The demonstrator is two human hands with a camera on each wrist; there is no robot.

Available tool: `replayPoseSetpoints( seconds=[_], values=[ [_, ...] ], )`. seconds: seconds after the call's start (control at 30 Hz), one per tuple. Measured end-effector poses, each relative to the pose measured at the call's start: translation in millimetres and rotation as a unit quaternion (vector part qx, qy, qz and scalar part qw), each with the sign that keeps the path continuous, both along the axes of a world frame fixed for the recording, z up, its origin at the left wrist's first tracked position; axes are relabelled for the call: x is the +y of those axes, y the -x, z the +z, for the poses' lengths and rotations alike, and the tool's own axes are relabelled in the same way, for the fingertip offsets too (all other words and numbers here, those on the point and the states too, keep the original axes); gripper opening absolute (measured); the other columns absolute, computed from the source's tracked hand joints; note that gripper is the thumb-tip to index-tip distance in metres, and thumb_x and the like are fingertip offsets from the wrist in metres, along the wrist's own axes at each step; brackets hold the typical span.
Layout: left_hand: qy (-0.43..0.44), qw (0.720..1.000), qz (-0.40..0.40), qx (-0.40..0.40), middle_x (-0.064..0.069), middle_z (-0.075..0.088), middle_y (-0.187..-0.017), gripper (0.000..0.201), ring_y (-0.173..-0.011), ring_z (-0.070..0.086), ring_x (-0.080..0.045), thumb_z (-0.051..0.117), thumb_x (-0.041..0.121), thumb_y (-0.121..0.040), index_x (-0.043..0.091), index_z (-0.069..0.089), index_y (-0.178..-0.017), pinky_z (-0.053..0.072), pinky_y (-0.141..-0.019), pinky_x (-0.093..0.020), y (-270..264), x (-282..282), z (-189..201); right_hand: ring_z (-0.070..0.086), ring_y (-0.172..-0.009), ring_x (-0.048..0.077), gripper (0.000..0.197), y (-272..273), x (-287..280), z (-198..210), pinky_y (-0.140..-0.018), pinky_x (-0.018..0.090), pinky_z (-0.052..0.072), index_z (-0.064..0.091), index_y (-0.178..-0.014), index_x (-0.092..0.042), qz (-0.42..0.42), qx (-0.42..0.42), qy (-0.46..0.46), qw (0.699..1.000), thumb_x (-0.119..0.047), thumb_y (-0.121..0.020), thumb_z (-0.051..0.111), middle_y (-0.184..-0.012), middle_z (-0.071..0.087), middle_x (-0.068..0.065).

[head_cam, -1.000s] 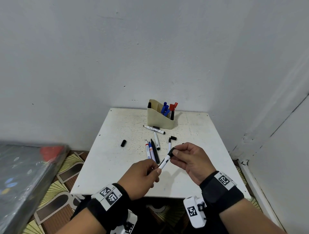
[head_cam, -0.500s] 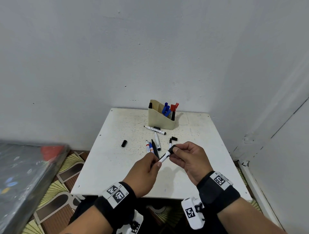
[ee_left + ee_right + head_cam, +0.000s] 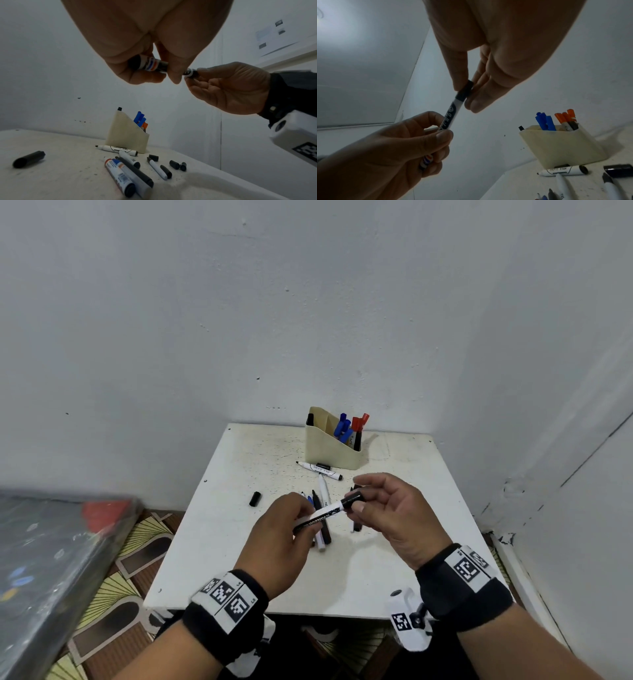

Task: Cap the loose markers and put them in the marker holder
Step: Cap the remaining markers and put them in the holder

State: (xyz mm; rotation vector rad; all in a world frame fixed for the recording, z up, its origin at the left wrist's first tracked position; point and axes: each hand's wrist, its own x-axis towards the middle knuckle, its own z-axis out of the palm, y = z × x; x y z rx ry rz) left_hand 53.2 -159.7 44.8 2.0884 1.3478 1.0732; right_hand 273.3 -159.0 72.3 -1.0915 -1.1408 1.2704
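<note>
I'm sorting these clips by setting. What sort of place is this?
Probably a plain indoor room corner, home or small workspace rather than a fitted office: a small white table pushed against bare white walls, patterned floor tiles below, a printed sheet on one wall.

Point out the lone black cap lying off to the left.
The lone black cap lies on the white table, left of the loose marker cluster, apart from the rest.

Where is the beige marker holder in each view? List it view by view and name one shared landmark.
Head: marker holder at the table's far edge, above both hands.
Left wrist: holder lower centre, below the hands.
Right wrist: holder lower right.
Shared landmark: the blue-capped markers standing in it.
</note>
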Motion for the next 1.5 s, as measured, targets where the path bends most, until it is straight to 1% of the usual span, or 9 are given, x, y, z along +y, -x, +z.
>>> replayPoseSetpoints(
  seconds=[0.1, 0.23, 0.37, 0.47, 0.63, 1.0, 1.17, 1.37, 1.5],
  values=[
    [-0.006, 1.0, -0.005, -0.01, 0.013, 0.056, -0.084, 0.025, -0.081, 0.054, -0.007, 0.073, 0.013, -0.09, 0.03, 0.054, -0.091, 0.038, -0.068, -0.009, 4.1, 0.0, 2.3, 0.074, -0.093, 0.033, 0.028, -1.2, -1.4, 1.4, -0.078, 0.035, 0.06, 0.068, -0.108, 0.002, 0.003, -0.029, -0.012, 1.0, 0.016, -0.084, 0.07, -0.099, 0.076, 0.021],
    [0.013, 1.0, 0.012, -0.014, 0.013, 0.056, -0.081, 0.022, -0.078, 0.055, -0.008, 0.072, 0.019, -0.091, 0.031, 0.054, -0.088, 0.039, -0.066, -0.012, 8.2, 1.6, -1.4, 0.074, -0.092, 0.035, 0.025, -5.6, 0.5, -2.0, -0.087, 0.044, 0.061, 0.068, -0.109, 0.002, -0.029, -0.007, -0.007, 1.0, 0.014, -0.087, 0.068, -0.101, 0.075, 0.023],
    [0.125, 0.984, 0.123, 0.028, 0.009, 0.061, -0.077, 0.017, -0.074, 0.059, -0.012, 0.07, 0.034, -0.09, 0.027, 0.056, -0.084, 0.046, -0.069, -0.031, 17.5, 18.9, -24.6, 0.073, -0.088, 0.034, 0.02, -14.1, 10.2, -17.4, -0.091, 0.047, 0.06, 0.068, -0.107, 0.0, -0.103, 0.016, 0.043, 0.994, 0.009, -0.09, 0.068, -0.09, 0.074, 0.018],
    [0.208, 0.954, 0.191, 0.098, 0.003, 0.063, -0.086, 0.018, -0.087, 0.062, -0.022, 0.066, 0.042, -0.089, 0.026, 0.06, -0.082, 0.045, -0.073, -0.031, 20.8, 38.0, -48.9, 0.074, -0.085, 0.03, 0.019, -17.0, 15.6, -36.9, -0.093, 0.049, 0.059, 0.067, -0.108, 0.0, -0.125, 0.004, 0.097, 0.987, 0.006, -0.09, 0.07, -0.085, 0.075, 0.013],
    [0.282, 0.926, 0.186, 0.167, 0.0, 0.06, -0.055, 0.042, -0.06, 0.061, -0.019, 0.054, 0.04, -0.092, 0.015, 0.052, -0.059, 0.036, -0.05, -0.025, 10.1, 73.8, -66.7, 0.074, -0.086, 0.03, 0.016, -17.2, 25.3, -65.2, -0.091, 0.046, 0.06, 0.067, -0.105, 0.0, -0.128, -0.009, 0.152, 0.98, 0.006, -0.09, 0.07, -0.082, 0.074, 0.012],
    [0.252, 0.912, 0.146, 0.289, -0.006, 0.069, -0.109, 0.029, -0.104, 0.065, -0.028, 0.047, 0.042, -0.099, 0.016, 0.059, -0.101, 0.048, -0.077, -0.032, -8.4, 112.4, -76.3, 0.074, -0.085, 0.029, 0.018, -22.7, 40.9, -76.9, -0.088, 0.043, 0.061, 0.065, -0.108, 0.002, -0.122, -0.002, 0.179, 0.976, 0.005, -0.091, 0.07, -0.08, 0.074, 0.009],
    [0.275, 0.908, 0.118, 0.294, -0.006, 0.07, -0.103, 0.036, -0.093, 0.068, -0.026, 0.047, 0.053, -0.1, 0.02, 0.056, -0.088, 0.047, -0.07, -0.029, -32.4, 109.7, -70.0, 0.074, -0.085, 0.031, 0.023, -23.3, 38.7, -74.0, -0.091, 0.046, 0.06, 0.059, -0.11, -0.001, -0.13, 0.036, 0.178, 0.975, 0.005, -0.091, 0.069, -0.088, 0.072, 0.014],
    [0.289, 0.904, 0.146, 0.28, -0.007, 0.068, -0.098, 0.028, -0.083, 0.059, -0.025, 0.053, 0.039, -0.098, 0.019, 0.052, -0.079, 0.045, -0.068, -0.029, -37.4, 114.4, -65.4, 0.073, -0.082, 0.031, 0.018, -29.2, 32.3, -66.8, -0.086, 0.044, 0.062, 0.059, -0.104, -0.002, -0.128, 0.089, 0.182, 0.971, 0.004, -0.091, 0.07, -0.085, 0.074, 0.017],
    [0.315, 0.91, 0.166, 0.213, -0.003, 0.062, -0.071, 0.035, -0.066, 0.061, -0.021, 0.066, 0.045, -0.087, 0.014, 0.056, -0.073, 0.039, -0.053, -0.026, -31.9, 115.0, -61.7, 0.073, -0.082, 0.032, 0.011, -31.0, 28.6, -59.5, -0.083, 0.042, 0.061, 0.062, -0.101, -0.002, -0.136, 0.117, 0.185, 0.966, 0.001, -0.092, 0.068, -0.087, 0.074, 0.019]
  ],
)
